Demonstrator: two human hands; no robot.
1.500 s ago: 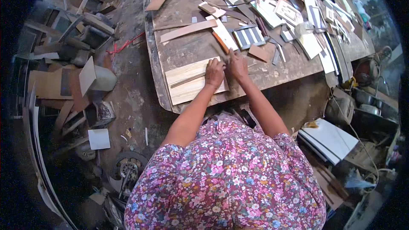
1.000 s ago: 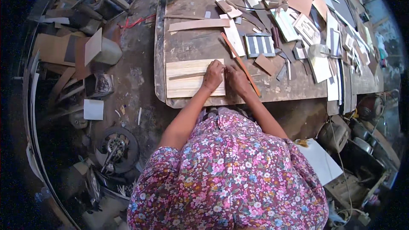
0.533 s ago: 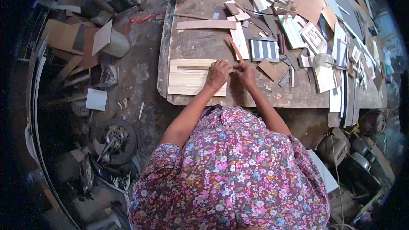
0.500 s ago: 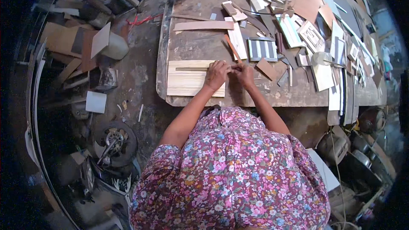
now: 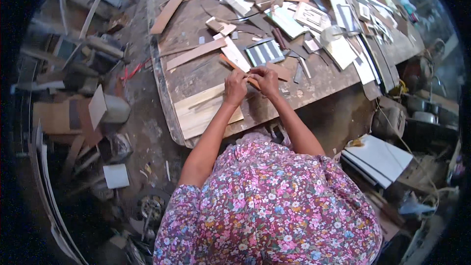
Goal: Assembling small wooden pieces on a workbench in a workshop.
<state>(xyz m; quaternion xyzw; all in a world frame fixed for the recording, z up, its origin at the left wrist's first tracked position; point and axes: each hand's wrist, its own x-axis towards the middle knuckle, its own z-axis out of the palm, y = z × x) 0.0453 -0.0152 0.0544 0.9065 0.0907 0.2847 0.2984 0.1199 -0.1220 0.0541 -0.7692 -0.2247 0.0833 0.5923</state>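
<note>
Fingertips [image 5: 244,74] of left hand [image 5: 235,89] and right hand [image 5: 268,81] gather at orange strip [image 5: 229,61].

Scrap pieces [image 5: 265,52]: obstacles beyond hands [image 5: 236,89]

A worn brown bench [image 5: 187,81] with a rounded near corner spreads toward twelve o'clock, light falling across its scuffed top and deep shadow lying under its near edge. The grimy dark floor [image 5: 153,130] shows toward nine, with a red cord [image 5: 131,71] at ten, brown sheets [image 5: 56,116] farther out at nine and a dim wheel [image 5: 150,207] between seven and eight. White panels [image 5: 380,159] lie between three and four.
</note>
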